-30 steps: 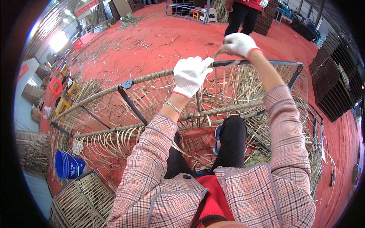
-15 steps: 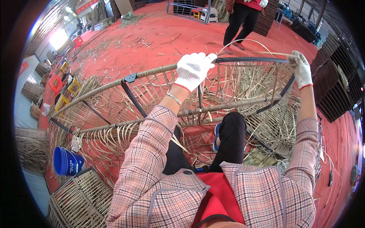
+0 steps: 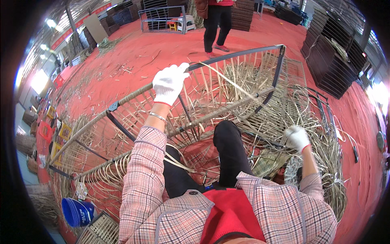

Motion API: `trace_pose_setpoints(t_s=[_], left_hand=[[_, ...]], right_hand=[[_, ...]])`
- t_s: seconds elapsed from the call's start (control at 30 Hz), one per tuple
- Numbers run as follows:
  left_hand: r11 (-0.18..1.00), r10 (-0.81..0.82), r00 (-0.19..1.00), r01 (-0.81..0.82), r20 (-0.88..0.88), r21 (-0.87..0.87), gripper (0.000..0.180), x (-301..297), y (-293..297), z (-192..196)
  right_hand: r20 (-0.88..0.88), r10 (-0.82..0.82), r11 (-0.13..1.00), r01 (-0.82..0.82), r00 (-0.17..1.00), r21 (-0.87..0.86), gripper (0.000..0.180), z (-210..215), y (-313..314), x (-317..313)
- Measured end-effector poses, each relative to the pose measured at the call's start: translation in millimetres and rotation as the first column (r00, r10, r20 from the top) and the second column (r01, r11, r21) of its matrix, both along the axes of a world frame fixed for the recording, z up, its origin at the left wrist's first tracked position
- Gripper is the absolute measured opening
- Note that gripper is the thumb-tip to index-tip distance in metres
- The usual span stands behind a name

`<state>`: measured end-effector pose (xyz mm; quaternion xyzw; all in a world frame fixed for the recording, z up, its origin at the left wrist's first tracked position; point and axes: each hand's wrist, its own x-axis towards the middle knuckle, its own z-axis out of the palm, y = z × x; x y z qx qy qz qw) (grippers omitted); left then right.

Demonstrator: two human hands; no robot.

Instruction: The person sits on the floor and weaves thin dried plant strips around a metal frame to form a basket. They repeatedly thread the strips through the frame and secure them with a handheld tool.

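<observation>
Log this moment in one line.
left hand: gripping frame's upper rail; right hand: near loose strands, grip unclear; rail: partly wrapped

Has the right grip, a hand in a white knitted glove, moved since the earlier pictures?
Yes. Judged against the long, woven dark metal frame, the right grip has left its far right corner and come nearer the camera, over loose pale strips.

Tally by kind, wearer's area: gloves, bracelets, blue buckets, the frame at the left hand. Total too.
White knit gloves: 2
Silver-coloured bracelet: 1
Blue bucket: 1
Partly woven frame: 1
Total: 5
</observation>
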<state>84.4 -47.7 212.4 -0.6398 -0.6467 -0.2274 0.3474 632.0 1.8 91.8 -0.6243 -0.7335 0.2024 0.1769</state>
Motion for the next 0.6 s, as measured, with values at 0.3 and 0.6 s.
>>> trace_pose_setpoints(t_s=[0.3,0.6], left_hand=[[0.999,-0.021,0.995,0.025,0.098,-0.033,0.026,6,-4,6],[0.955,-0.028,0.930,0.133,0.367,-0.264,0.033,1,-6,24]], right_hand=[[0.302,-0.246,0.149,-0.272,0.921,0.951,0.080,267,64,-70],[-0.534,0.717,0.697,-0.438,0.449,0.568,0.037,63,3,-352]])
